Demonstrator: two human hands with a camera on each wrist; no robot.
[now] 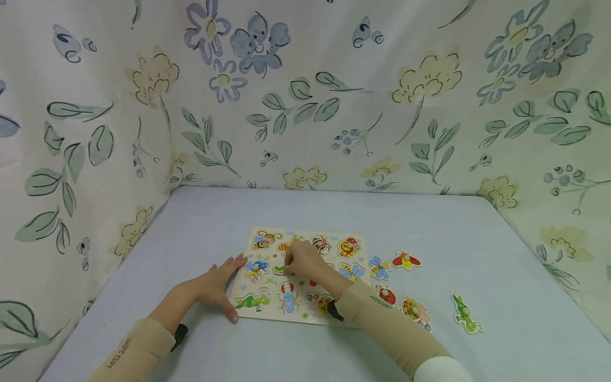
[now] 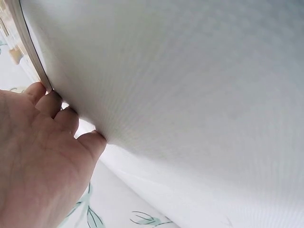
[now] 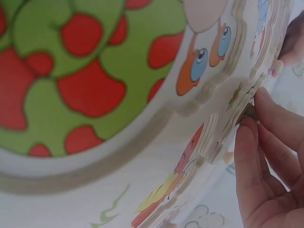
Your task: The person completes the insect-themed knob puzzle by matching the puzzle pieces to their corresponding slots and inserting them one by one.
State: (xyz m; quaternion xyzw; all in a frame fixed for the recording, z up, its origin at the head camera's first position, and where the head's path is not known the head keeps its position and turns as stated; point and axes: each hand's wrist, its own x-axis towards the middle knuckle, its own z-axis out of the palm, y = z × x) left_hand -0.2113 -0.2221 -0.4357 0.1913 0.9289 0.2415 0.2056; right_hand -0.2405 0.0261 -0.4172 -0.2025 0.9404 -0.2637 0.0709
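Left hand (image 1: 217, 286) spread, right hand (image 1: 305, 263) curled
Both arms (image 1: 173, 307) are extended forward; the right fingertips (image 3: 247, 130) are pinched together.

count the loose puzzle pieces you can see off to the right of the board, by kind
Blue-winged insect: 1
Red-winged insect: 1
Ladybird: 1
Snail: 1
Green grasshopper: 1
Total: 5 in view beside the board; the right sleeve may hide others.

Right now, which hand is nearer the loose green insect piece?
Right. Right hand is over the puzzle board, left of the green insect piece; left hand is farther, at the board's left edge.
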